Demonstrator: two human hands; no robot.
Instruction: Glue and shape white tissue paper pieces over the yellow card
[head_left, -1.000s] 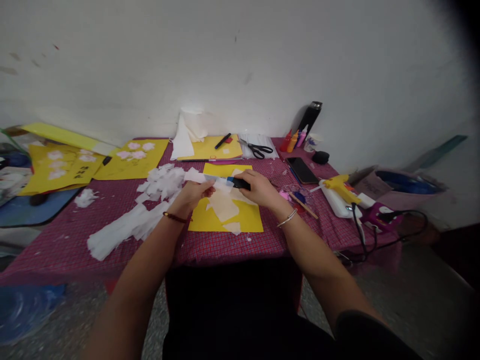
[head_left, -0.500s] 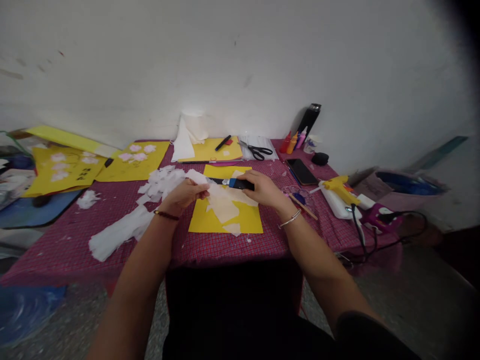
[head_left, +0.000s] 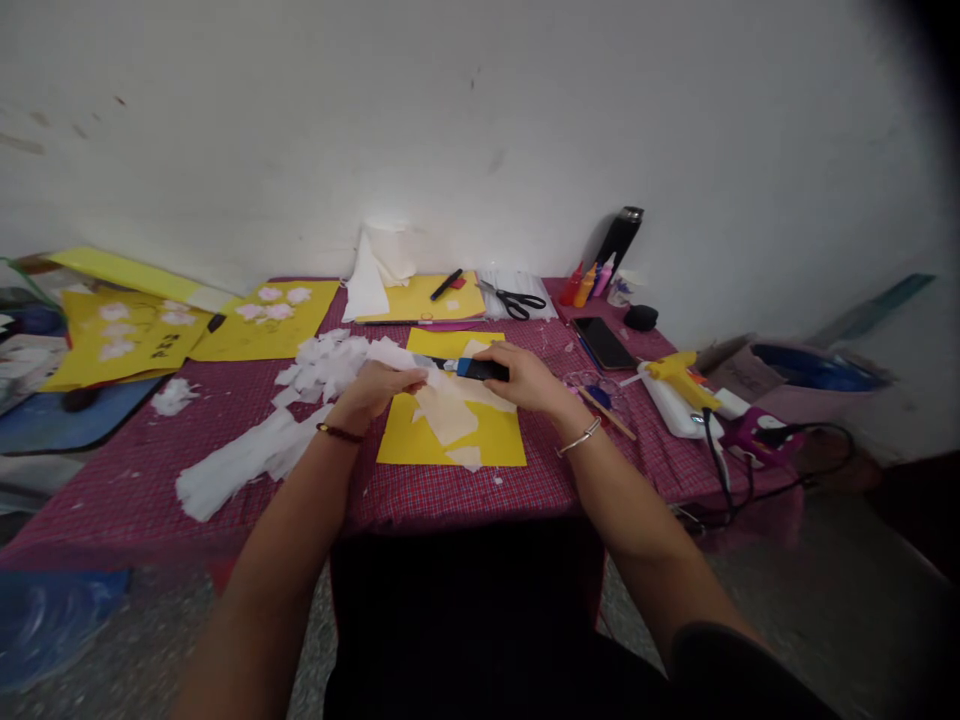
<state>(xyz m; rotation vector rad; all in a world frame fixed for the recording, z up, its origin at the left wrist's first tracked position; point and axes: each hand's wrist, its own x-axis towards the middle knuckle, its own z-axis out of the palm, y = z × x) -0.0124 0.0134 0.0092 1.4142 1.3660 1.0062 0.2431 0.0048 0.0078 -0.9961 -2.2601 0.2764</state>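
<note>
My right hand (head_left: 521,374) is closed around the black and blue handle of a utility knife (head_left: 480,369), whose blade points left. Pinched in my left hand (head_left: 381,386) is a piece of thin white paper (head_left: 392,353), and the knife's blade lies at its edge. Below both hands a yellow sheet (head_left: 491,440) rests on the table, with cream paper scraps (head_left: 448,412) on it. Left of my left hand are a heap of torn white paper pieces (head_left: 322,362) and a white paper strip (head_left: 232,465). My palms and some fingertips are hidden.
Scissors (head_left: 514,302) and a black marker (head_left: 446,285) lie behind the yellow sheet. To the right are a phone (head_left: 604,343), paint bottles (head_left: 583,286), a black flask (head_left: 619,238) and a yellow glue gun (head_left: 681,374) with a cord. Flower-decorated yellow sheets (head_left: 274,335) lie left.
My left hand has shifted slightly right, closer to the knife, with the white paper in it. My right hand and the knife have hardly moved.
</note>
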